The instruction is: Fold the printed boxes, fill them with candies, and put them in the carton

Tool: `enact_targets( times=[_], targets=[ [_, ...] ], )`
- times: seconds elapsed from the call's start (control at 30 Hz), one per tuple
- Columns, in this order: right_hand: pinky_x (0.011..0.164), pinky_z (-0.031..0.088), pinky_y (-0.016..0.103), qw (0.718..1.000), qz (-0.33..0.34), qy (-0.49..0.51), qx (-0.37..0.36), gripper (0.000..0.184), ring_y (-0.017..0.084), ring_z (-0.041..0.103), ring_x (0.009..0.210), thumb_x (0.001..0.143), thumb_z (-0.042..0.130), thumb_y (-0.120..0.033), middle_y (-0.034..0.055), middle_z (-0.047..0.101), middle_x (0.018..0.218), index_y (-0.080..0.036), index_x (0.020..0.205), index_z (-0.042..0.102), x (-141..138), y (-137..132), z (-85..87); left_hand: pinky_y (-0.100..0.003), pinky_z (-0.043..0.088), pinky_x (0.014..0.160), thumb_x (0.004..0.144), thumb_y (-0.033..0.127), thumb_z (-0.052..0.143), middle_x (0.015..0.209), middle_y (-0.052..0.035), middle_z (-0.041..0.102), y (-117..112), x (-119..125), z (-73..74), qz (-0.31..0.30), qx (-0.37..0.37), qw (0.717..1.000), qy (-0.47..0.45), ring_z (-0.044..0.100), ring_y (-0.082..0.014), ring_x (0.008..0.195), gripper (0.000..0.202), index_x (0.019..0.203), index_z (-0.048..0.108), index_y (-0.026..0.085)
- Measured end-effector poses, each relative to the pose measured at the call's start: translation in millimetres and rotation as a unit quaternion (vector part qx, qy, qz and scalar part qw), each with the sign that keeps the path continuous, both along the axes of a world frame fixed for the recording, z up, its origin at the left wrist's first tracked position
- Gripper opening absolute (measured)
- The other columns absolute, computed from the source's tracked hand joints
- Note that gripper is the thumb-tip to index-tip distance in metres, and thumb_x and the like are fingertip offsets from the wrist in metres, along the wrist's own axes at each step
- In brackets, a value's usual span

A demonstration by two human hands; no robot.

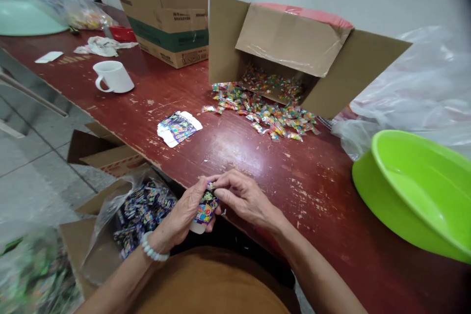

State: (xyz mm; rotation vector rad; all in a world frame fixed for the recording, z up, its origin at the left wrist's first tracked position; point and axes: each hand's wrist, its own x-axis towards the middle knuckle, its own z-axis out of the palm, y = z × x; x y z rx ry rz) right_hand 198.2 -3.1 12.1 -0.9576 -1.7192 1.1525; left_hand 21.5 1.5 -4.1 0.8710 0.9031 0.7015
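Note:
A small printed candy box [206,208], purple and black with colourful pictures, is held just off the table's front edge. My left hand [186,211] wraps around it from the left, a pale bead bracelet on the wrist. At its top end, the fingers of my right hand [241,196] are closed on the box's edge. Their exact grip is partly hidden. Flattened printed cartons [180,127] lie on the table ahead of my hands. Beyond them, small wrapped candies [272,117] spill out of a tipped cardboard box [294,44].
A bright green basin [408,196] stands at the right, beside clear plastic sheeting [415,83]. A white mug [113,77] and a tall carton [165,14] stand at the back left. Below the table edge, an open box holds many dark packets [143,211].

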Motion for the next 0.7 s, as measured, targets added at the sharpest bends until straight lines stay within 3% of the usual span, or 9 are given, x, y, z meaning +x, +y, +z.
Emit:
enact_targets(
  times=[0.13, 0.17, 0.2, 0.23, 0.3, 0.37, 0.5, 0.63, 0.7],
  targets=[
    [0.081, 0.053, 0.03, 0.985, -0.049, -0.163, 0.018, 0.021, 0.017, 0.067, 0.092, 0.097, 0.058, -0.035, 0.0053, 0.072, 0.104, -0.021, 0.108, 0.069, 23.7, 41.8, -6.3, -0.026, 0.053, 0.057, 0.091, 0.053, 0.062, 0.082, -0.0047, 0.071, -8.2, 0.7, 5.3, 0.024, -0.041, 0.998, -0.052, 0.067, -0.0168, 0.062, 0.052, 0.132, 0.051, 0.024],
    [0.081, 0.052, 0.029, 0.962, -0.115, -0.244, 0.028, 0.024, 0.018, 0.067, 0.093, 0.099, 0.055, -0.034, 0.0057, 0.072, 0.107, -0.021, 0.114, 0.068, 33.0, 60.3, -7.7, -0.028, 0.055, 0.065, 0.089, 0.049, 0.067, 0.087, -0.0059, 0.072, -13.0, 0.3, 5.8, 0.024, -0.064, 0.995, -0.071, 0.069, -0.0181, 0.07, 0.049, 0.129, 0.053, 0.024],
    [0.086, 0.051, 0.031, 0.914, -0.205, -0.347, 0.044, 0.026, 0.019, 0.065, 0.099, 0.099, 0.053, -0.033, 0.006, 0.071, 0.113, -0.023, 0.119, 0.066, 43.3, 80.2, -9.0, -0.03, 0.056, 0.072, 0.087, 0.046, 0.07, 0.092, -0.0071, 0.073, -18.7, -0.7, 5.4, 0.023, -0.092, 0.992, -0.088, 0.071, -0.0195, 0.078, 0.046, 0.125, 0.055, 0.024],
    [0.094, 0.047, 0.037, 0.887, -0.254, -0.383, 0.043, 0.028, 0.023, 0.061, 0.11, 0.099, 0.053, -0.029, 0.0112, 0.068, 0.122, -0.02, 0.122, 0.065, 53.9, 100.2, -10.3, -0.031, 0.056, 0.078, 0.085, 0.044, 0.073, 0.096, -0.0081, 0.073, -24.8, -2.4, 4.0, 0.023, -0.122, 0.988, -0.097, 0.071, -0.0207, 0.085, 0.044, 0.121, 0.058, 0.023],
    [0.1, 0.041, 0.047, 0.852, -0.308, -0.422, 0.033, 0.03, 0.032, 0.052, 0.121, 0.097, 0.051, -0.02, 0.0205, 0.062, 0.13, -0.013, 0.124, 0.064, 74.0, 135.1, -13.9, -0.032, 0.055, 0.082, 0.08, 0.042, 0.079, 0.099, -0.0081, 0.072, -35.8, -9.9, -1.6, 0.027, -0.175, 0.981, -0.082, 0.07, -0.0208, 0.088, 0.043, 0.113, 0.063, 0.021],
    [0.098, 0.04, 0.051, 0.826, -0.331, -0.456, 0.016, 0.027, 0.037, 0.049, 0.122, 0.096, 0.052, -0.02, 0.0224, 0.063, 0.125, -0.012, 0.117, 0.067, 88.5, 157.0, -19.3, -0.03, 0.054, 0.076, 0.074, 0.041, 0.084, 0.093, -0.0051, 0.07, -41.1, -25.1, -9.5, 0.028, -0.194, 0.98, -0.032, 0.068, -0.0184, 0.08, 0.041, 0.103, 0.065, 0.02],
    [0.095, 0.042, 0.046, 0.804, -0.315, -0.503, 0.017, 0.024, 0.033, 0.052, 0.114, 0.095, 0.054, -0.023, 0.0177, 0.066, 0.116, -0.016, 0.114, 0.067, 92.4, 157.6, -32.0, -0.026, 0.05, 0.069, 0.068, 0.042, 0.086, 0.077, -0.0003, 0.066, -28.4, -78.5, -24.5, -0.047, -0.092, 0.99, 0.097, 0.062, -0.0169, 0.073, 0.036, 0.087, 0.064, 0.02],
    [0.088, 0.044, 0.039, 0.814, -0.268, -0.513, 0.049, 0.024, 0.03, 0.054, 0.107, 0.095, 0.047, -0.012, 0.0187, 0.064, 0.113, -0.014, 0.112, 0.064, 79.2, 126.3, -41.6, -0.026, 0.048, 0.068, 0.063, 0.04, 0.086, 0.086, -0.0015, 0.071, -11.3, -127.5, -27.5, -0.256, -0.025, 0.94, 0.226, 0.062, -0.0201, 0.079, 0.04, 0.096, 0.074, 0.022],
    [0.087, 0.045, 0.038, 0.823, -0.261, -0.501, 0.059, 0.025, 0.03, 0.055, 0.105, 0.094, 0.045, -0.009, 0.0195, 0.064, 0.112, -0.013, 0.11, 0.064, 73.8, 108.4, -44.8, -0.027, 0.05, 0.067, 0.06, 0.039, 0.087, 0.085, -0.0028, 0.073, -9.3, -135.4, -24.0, -0.262, -0.018, 0.931, 0.252, 0.063, -0.0219, 0.078, 0.039, 0.094, 0.077, 0.022]
  ],
)
